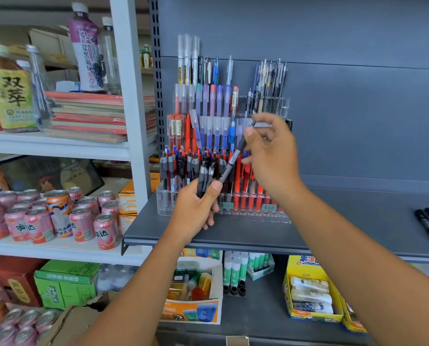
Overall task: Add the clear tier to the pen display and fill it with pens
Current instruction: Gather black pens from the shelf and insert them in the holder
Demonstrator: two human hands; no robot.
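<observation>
Grey shelving [345, 221] is occupied by the pen display [282, 106], its clear front tier [253, 216] partly filled. A bundle of pens [204, 176] is gripped by the left hand [196, 211]; one pen [233, 161] is pinched by the right hand [273, 156]. Light, stiff, slippery barrels are judged best pinched mid-length.
</observation>
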